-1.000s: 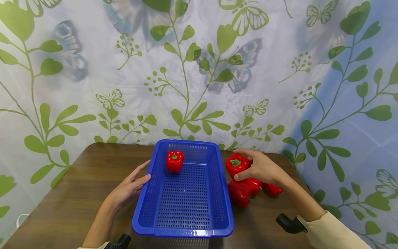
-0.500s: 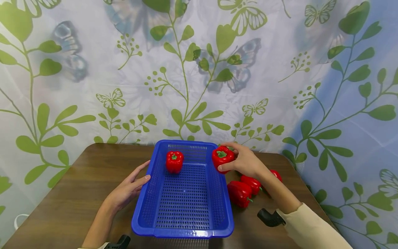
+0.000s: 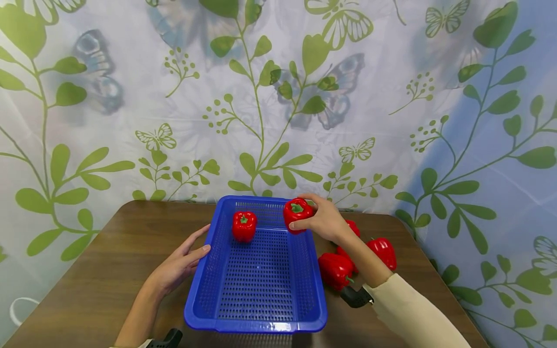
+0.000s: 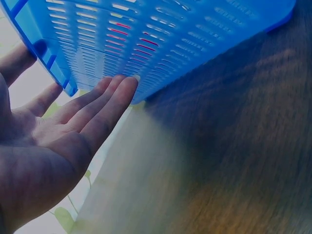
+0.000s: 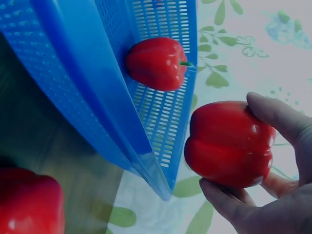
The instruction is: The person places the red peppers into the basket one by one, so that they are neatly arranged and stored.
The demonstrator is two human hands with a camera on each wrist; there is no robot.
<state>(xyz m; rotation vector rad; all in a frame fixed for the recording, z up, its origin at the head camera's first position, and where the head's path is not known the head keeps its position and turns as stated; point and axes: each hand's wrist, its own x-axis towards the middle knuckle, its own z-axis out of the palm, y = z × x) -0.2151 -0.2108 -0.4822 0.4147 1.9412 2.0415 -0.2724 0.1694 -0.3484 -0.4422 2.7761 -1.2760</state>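
My right hand (image 3: 324, 218) grips a red bell pepper (image 3: 298, 215) with a green stem. In the head view the pepper overlaps the far right corner of a blue perforated plastic basket (image 3: 256, 325). The right wrist view shows thumb and fingers around that pepper (image 5: 230, 144), beside the basket's rim. Another red bell pepper (image 3: 244, 226) sits inside the basket at its far left. My left hand (image 3: 180, 266) touches the basket's left side. In the left wrist view its fingers (image 4: 105, 114) are extended along the slotted wall.
To the basket's right lie several more red bell peppers, among them one at the near side (image 3: 335, 270) and one further right (image 3: 383, 252). My right forearm partly covers this group. A patterned cloth (image 3: 278, 106) hangs behind the brown wooden table (image 3: 109, 261).
My right hand has carried the red bell pepper from the group on the right leftward to the basket's far right corner. The left hand and the basket stay in place.
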